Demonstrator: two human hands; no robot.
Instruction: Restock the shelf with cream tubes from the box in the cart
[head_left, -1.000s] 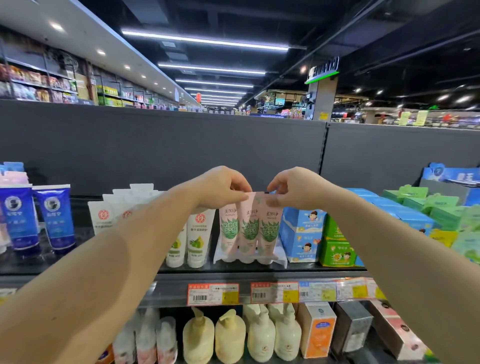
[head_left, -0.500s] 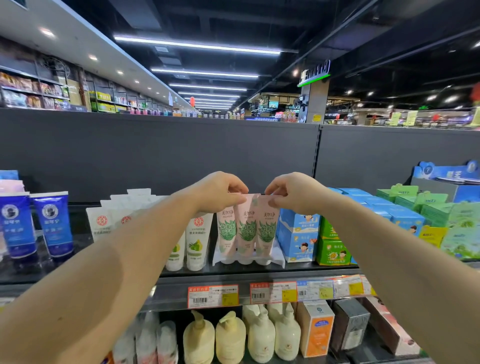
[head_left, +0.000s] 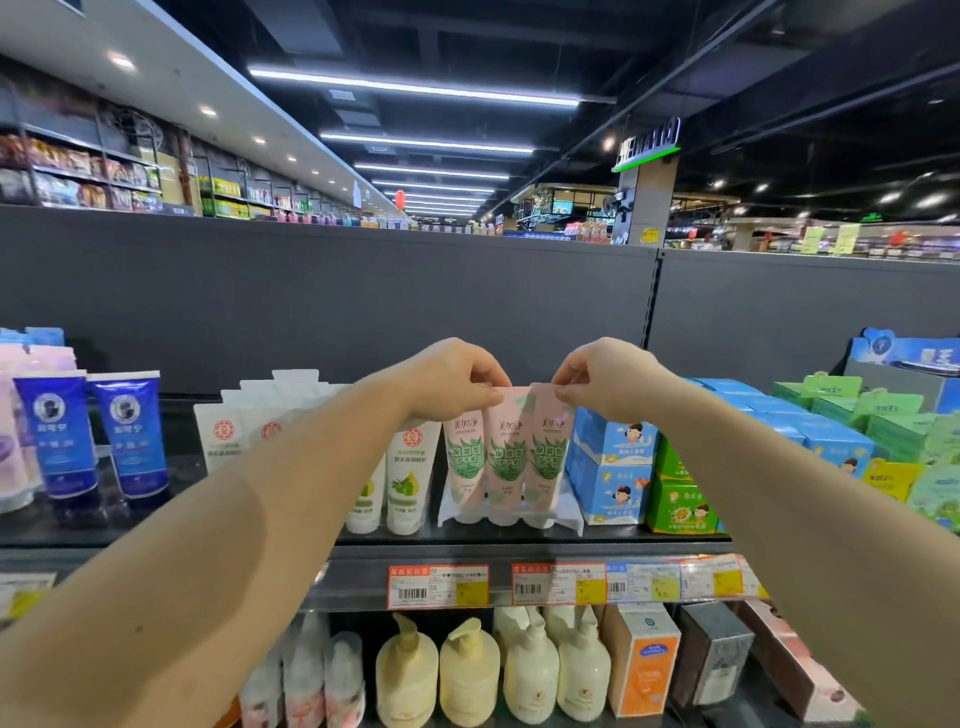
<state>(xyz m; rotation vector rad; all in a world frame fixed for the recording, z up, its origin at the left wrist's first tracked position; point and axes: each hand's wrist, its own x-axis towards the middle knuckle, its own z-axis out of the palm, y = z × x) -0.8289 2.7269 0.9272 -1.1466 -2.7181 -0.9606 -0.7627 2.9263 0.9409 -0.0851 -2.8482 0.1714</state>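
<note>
Here both hands' fingers (head_left: 480, 387) pinch the pink cream tubes' (head_left: 506, 452) top edges.

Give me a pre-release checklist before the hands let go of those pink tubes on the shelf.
1. Left hand pinches the top of the left tube: ok.
2. Right hand pinches the top of the right tube: ok.
3. Three pink cream tubes upright, caps down, labels forward: ok.
4. Caps seated in the clear plastic tray: cannot tell.
5. Row slotted between the white tubes and the blue boxes: ok.
6. Tubes will stand unaided: cannot tell.
</note>
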